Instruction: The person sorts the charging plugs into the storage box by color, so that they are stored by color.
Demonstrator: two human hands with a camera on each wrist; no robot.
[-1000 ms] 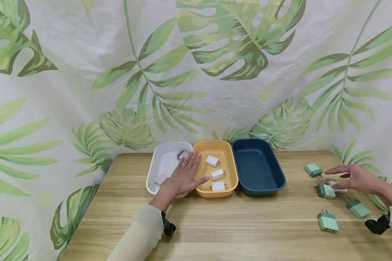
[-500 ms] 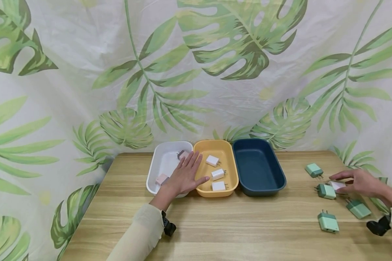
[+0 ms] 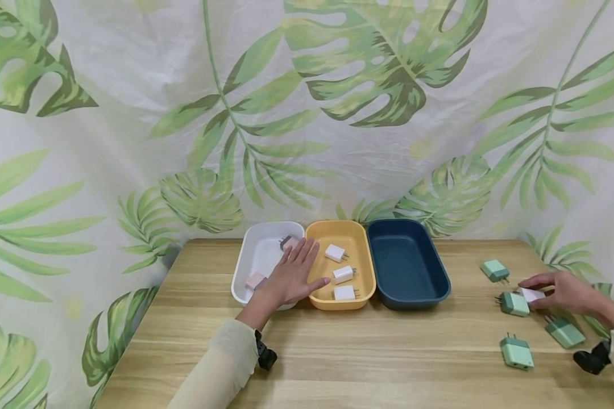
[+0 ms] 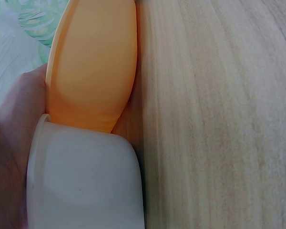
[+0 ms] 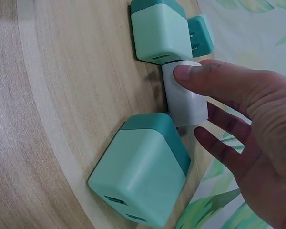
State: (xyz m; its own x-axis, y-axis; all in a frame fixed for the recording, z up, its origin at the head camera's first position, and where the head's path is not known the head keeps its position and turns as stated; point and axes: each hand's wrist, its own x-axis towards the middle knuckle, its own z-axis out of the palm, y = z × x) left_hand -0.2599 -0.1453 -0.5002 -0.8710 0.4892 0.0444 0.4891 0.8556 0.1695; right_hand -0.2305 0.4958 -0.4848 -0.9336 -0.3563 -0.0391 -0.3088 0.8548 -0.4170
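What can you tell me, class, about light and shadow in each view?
Head view: fairly even light across the wooden table; left wrist view: dimmer, the left hand dark, shadow along the base of the white tray; right wrist view: soft shadow beside the white charger.

Left hand (image 3: 289,275) outstretched, right hand (image 3: 568,292) in a pinch.
The left arm (image 3: 212,366), pale-sleeved, reaches in from the lower edge of the head view; its hand is palm down, the fingers straight and pointing forward, the thumb angled out sideways. The right arm (image 3: 609,312) enters from the right edge, well apart from the other, its wrist bare past the cuff, thumb and fingers brought towards each other, the lower fingers slightly bent.
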